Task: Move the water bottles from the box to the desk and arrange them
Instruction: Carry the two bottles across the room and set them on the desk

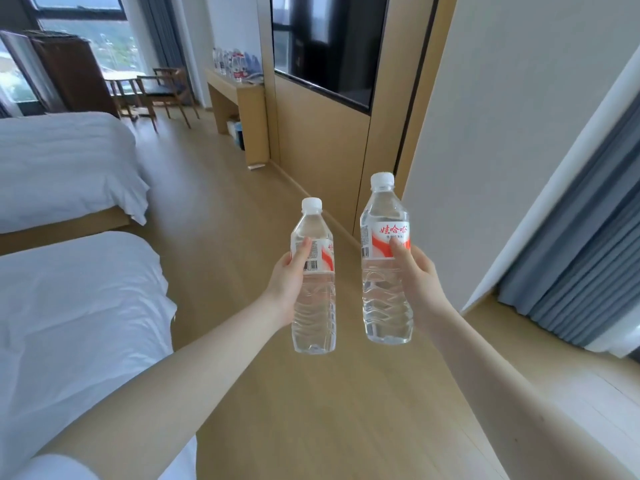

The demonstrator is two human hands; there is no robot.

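Observation:
My left hand (289, 282) grips a clear water bottle (314, 306) with a white cap and a red and white label, held upright over the wooden floor. A second bottle of the same kind (385, 292) stands upright in my right hand (415, 275), slightly higher and about a hand's width to the right. Both arms reach forward. Far ahead, the wooden desk (230, 90) stands against the wall with several water bottles (233, 64) grouped on its top. The box is not in view.
Two beds with white sheets (69, 306) line the left side. Wooden chairs and a small table (162, 93) stand by the window beyond. A wall-mounted dark screen (325, 46) and wooden panelling run along the right. Grey curtains (581, 265) hang at right. A wooden floor aisle leads to the desk.

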